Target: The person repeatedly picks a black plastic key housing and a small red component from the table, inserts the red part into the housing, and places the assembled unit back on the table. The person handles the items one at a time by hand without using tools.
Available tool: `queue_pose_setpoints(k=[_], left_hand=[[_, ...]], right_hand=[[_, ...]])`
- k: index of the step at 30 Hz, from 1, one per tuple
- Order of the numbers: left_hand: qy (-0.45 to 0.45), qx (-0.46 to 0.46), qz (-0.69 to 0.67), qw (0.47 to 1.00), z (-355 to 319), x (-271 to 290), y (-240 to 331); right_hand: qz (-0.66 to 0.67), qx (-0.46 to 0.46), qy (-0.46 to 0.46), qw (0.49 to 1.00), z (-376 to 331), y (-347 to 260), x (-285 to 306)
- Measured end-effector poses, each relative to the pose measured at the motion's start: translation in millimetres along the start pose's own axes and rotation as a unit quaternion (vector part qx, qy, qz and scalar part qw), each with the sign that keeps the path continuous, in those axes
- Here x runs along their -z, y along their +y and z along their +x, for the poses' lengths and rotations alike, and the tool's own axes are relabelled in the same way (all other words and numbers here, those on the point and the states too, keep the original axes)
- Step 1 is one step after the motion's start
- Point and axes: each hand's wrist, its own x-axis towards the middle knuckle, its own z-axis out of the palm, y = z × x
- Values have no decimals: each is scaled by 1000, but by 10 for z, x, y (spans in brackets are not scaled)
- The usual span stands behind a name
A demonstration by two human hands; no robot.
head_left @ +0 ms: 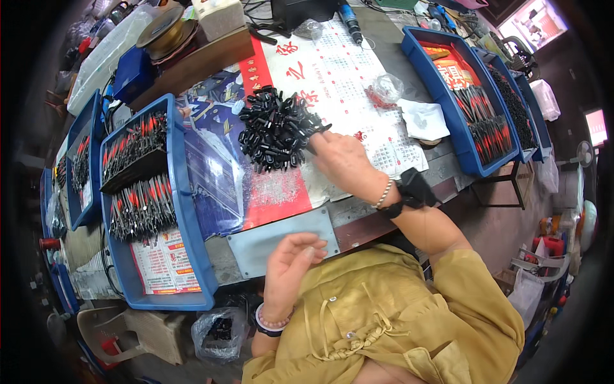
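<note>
A heap of small glossy black plastic parts (272,131) lies on the paper-covered worktable. At the heap's right edge, my right hand (345,161) has its fingers bent down onto it, closed around one black part; its exact shape is hidden by the fingers. My left hand (289,269) hovers near the table's front edge, over the light-blue plate (281,240). Its fingers are loosely curved with the thumb apart, and nothing shows in them.
To the left, a blue tray (195,256) holds rows of thin black-and-red pieces. Another blue tray (441,105) with similar pieces stands at the right. A crumpled clear plastic cup (387,86) and a white tissue (423,120) lie right of the heap. Farther back is a blue screwdriver-like tool (349,22).
</note>
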Motion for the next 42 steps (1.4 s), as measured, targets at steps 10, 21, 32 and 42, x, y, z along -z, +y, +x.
queue_pose_setpoints(k=[10,21,32,42], left_hand=[[71,-113,77,988,66,-135,12],[-28,-5,85,996,209,-240,-27],[-10,66,-151,986,247,-218,-68],[-58,104,-290,950,238,-31,-115]], right_hand=[[216,2,-26,976,-494,-275,375],[552,-76,-202,805,-944,-155,599],[169,-85,70,979,-469,736,515],[125,-71,-22,989,-218,981,343]])
